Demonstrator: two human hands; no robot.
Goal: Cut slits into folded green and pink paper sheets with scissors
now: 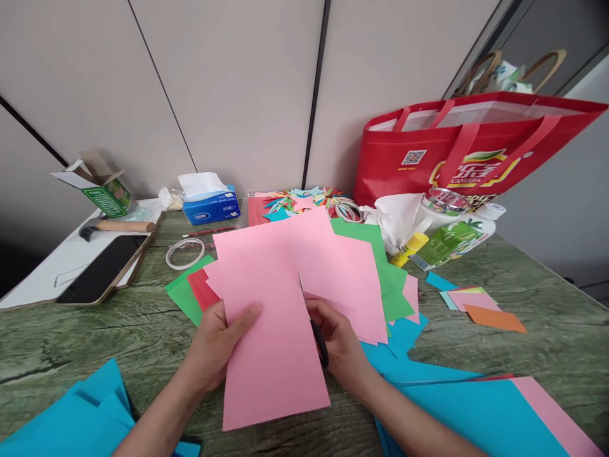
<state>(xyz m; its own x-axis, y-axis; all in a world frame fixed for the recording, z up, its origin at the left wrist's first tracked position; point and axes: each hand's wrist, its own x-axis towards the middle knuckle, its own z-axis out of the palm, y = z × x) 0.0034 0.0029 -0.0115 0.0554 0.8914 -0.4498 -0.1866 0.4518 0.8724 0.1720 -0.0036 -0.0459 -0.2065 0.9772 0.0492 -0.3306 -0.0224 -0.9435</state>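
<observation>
Head camera looked down on a cut in hand. The fingers of my right hand [340,346] were closed through the black handles of the scissors [320,343], whose blade tip showed at the middle of the pink sheet [271,330]. My left hand [216,346] pinched the sheet at its left edge, thumb on top and the other fingers hidden beneath. The sheet was raised off the green table [547,298], above a spread of pink, green and red papers. I judged the slit to be partway up the sheet. Carrying it on would call for a taut, steady hold and blades fed straight. The paper looked thin, smooth, matte and uncreased.
</observation>
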